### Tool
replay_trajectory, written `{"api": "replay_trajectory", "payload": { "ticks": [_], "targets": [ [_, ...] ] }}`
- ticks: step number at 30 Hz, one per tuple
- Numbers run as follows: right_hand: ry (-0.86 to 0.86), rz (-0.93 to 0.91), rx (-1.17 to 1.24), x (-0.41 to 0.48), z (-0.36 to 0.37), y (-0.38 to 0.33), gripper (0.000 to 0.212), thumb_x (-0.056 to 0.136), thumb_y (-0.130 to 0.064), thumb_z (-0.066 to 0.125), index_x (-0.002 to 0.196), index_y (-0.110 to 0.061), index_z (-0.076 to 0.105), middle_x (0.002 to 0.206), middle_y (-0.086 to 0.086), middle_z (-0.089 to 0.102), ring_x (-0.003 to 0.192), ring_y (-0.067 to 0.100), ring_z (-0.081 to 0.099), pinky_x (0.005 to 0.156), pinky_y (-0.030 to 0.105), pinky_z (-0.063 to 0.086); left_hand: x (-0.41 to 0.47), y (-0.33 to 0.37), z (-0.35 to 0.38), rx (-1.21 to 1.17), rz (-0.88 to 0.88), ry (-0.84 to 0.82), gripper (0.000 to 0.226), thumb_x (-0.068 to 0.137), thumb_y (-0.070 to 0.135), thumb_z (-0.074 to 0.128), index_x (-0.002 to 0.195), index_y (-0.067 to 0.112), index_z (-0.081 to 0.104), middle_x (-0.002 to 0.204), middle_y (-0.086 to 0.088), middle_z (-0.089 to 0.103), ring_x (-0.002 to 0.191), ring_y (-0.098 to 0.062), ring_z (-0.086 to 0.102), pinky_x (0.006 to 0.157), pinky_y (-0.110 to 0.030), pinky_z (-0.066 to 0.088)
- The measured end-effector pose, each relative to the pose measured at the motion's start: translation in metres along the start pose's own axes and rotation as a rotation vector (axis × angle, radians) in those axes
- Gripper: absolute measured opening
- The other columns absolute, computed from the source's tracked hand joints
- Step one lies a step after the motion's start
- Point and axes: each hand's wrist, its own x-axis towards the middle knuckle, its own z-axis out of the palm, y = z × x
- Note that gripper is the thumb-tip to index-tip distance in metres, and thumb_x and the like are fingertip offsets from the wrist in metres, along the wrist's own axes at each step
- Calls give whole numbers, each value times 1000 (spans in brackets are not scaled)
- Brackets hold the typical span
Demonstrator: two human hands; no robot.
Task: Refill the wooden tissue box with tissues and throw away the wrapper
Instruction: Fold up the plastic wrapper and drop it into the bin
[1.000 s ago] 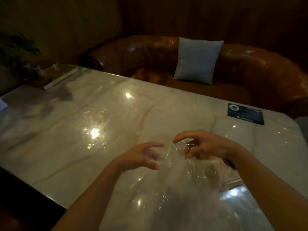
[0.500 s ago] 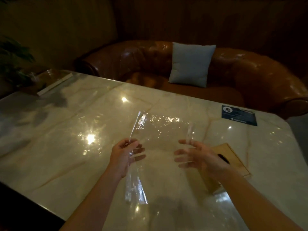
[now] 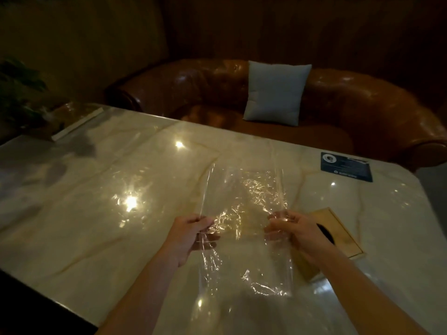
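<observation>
A clear, crinkled plastic wrapper is stretched flat in the air above the marble table. My left hand pinches its left edge and my right hand pinches its right edge. The wrapper's lower part hangs down between my forearms. The wooden tissue box lies on the table just right of my right hand, its dark oval slot partly hidden behind my wrist. No tissues are visible.
A dark blue card lies near the table's far right edge. A brown leather sofa with a grey cushion curves behind the table. A plant and a glossy brown thing stand at the far left corner.
The wrapper was bunched low between my hands; both hands have since taken its side edges and spread it wide and flat. The tissue box has come into view beside my right hand.
</observation>
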Motion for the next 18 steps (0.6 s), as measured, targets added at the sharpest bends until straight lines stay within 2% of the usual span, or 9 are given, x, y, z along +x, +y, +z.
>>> {"api": "replay_trajectory", "payload": {
  "ticks": [3, 5, 7, 11, 14, 16, 18],
  "targets": [
    [-2, 30, -10, -2, -5, 4, 21, 75, -4, 67, 94, 4, 63, 66, 15, 73, 60, 26, 71, 50, 30, 58, -2, 2, 3, -30, -22, -24, 9, 83, 8, 64, 77, 4, 69, 61, -11, 72, 58, -27, 70, 51, -35, 58],
    [5, 41, -4, -3, -10, 4, 25, 67, -5, 70, 90, 5, 64, 63, 16, 72, 57, 28, 70, 50, 31, 58, -3, 3, 4, -32, -31, -58, 10, 84, 9, 63, 79, 3, 68, 60, -10, 71, 57, -24, 69, 52, -35, 58],
    [-9, 67, -18, -4, -15, 2, 27, 62, -10, 72, 86, 2, 68, 66, 19, 72, 58, 29, 70, 52, 33, 59, -4, 5, 3, 34, -16, -90, 11, 84, 12, 62, 79, 5, 70, 59, -5, 67, 52, -18, 65, 48, -29, 53],
    [-32, 55, 13, -3, -27, 3, 26, 64, -4, 68, 89, 2, 71, 67, 20, 72, 57, 27, 70, 53, 28, 59, -7, 11, 2, 138, 43, -166, 17, 84, 5, 55, 81, 13, 71, 50, 3, 59, 48, -10, 57, 44, -21, 41],
    [-78, 74, 37, -3, -36, 5, 24, 67, -5, 68, 89, -9, 75, 74, 17, 74, 66, 26, 72, 60, 31, 60, -7, 13, 1, 112, 94, -180, 25, 84, 0, 52, 84, 15, 70, 58, -4, 57, 51, -15, 53, 45, -23, 43],
    [-96, 90, 85, -2, -40, 5, 23, 70, -1, 62, 88, -9, 75, 77, 16, 75, 69, 25, 73, 62, 31, 59, -7, 14, 2, 70, 121, -196, 28, 86, -3, 50, 83, 16, 70, 61, -3, 60, 52, -13, 55, 45, -24, 47],
    [-84, 57, 76, -3, -43, 5, 26, 74, 5, 55, 75, -9, 77, 74, 11, 76, 69, 22, 73, 62, 31, 59, -7, 14, 5, 55, 144, -206, 32, 84, -7, 49, 76, 14, 71, 60, -1, 63, 53, -9, 57, 44, -23, 49]
  ]
}}
